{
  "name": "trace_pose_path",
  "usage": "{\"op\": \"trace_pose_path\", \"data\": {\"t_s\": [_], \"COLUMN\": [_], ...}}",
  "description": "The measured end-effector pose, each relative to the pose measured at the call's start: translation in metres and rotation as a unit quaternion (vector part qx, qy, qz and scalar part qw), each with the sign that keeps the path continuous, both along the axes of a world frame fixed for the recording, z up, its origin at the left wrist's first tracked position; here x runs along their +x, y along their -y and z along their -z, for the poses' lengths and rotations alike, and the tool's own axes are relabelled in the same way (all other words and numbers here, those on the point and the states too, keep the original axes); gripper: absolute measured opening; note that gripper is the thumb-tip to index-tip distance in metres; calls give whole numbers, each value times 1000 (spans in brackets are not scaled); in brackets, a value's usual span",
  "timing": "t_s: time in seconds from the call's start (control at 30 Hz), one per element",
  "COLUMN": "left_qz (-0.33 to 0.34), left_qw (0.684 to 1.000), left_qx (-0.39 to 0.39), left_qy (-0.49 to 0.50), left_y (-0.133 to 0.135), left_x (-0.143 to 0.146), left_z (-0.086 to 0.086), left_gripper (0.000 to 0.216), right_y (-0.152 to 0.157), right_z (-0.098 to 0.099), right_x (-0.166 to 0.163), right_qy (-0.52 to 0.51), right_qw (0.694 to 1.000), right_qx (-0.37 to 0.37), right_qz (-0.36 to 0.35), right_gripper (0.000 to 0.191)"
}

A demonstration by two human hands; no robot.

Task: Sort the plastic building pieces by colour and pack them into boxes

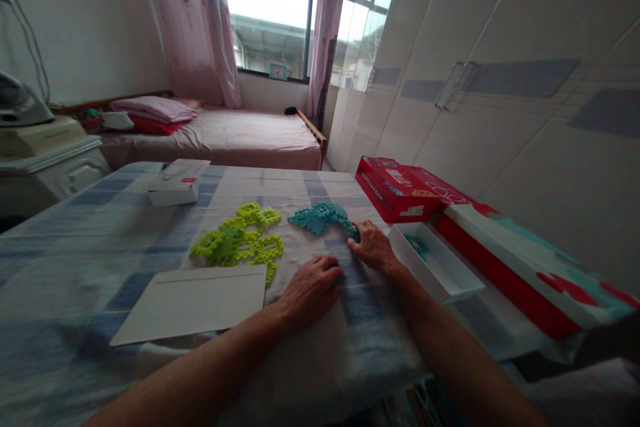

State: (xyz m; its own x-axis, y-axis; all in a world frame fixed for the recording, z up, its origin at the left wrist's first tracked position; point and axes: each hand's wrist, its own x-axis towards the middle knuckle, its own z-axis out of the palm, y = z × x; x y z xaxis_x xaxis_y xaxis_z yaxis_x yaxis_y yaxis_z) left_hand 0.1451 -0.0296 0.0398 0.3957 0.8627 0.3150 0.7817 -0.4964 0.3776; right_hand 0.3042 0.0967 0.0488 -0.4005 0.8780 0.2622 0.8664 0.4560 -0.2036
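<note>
On the tablecloth, a curved run of teal interlocking plastic pieces [320, 217] lies just beyond my hands. My right hand [374, 247] has its fingers closed at the near right end of these teal pieces; the fingertips are partly hidden. Palm down, my left hand [313, 288] rests on the cloth with its fingers loosely stretched and nothing in them. To its left are lime-green interlocking pieces [245, 235], spread in an uneven cluster. Beside my right wrist stands a white open tray [453, 273] with a few teal pieces [417, 247] inside.
A white lid or flat board [195, 300] lies before the green pieces. At the table's far left is a small white box [177, 183]. A red box [395, 190] stands behind the tray, and a long red-and-white package [520, 267] flanks it. Beyond is a bed [240, 137].
</note>
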Motion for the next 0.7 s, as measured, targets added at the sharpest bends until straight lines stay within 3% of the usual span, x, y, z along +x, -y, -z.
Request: {"op": "trace_pose_path", "data": {"t_s": [0.2,0.43,0.7], "left_qz": [0,-2,6], "left_qw": [1000,1000,1000], "left_qx": [3,5,15], "left_qy": [-2,0,0], "left_y": [0,-1,-3], "left_x": [1,1,0], "left_z": [2,3,7], "left_gripper": [22,21,21], "right_y": [-7,-12,0], "right_z": [-1,10,5], "right_x": [-7,-23,-13], "right_qy": [-108,-21,14], "right_qw": [993,998,998], "right_qx": [35,37,54], "right_qz": [25,36,38], "right_gripper": [47,53,38]}}
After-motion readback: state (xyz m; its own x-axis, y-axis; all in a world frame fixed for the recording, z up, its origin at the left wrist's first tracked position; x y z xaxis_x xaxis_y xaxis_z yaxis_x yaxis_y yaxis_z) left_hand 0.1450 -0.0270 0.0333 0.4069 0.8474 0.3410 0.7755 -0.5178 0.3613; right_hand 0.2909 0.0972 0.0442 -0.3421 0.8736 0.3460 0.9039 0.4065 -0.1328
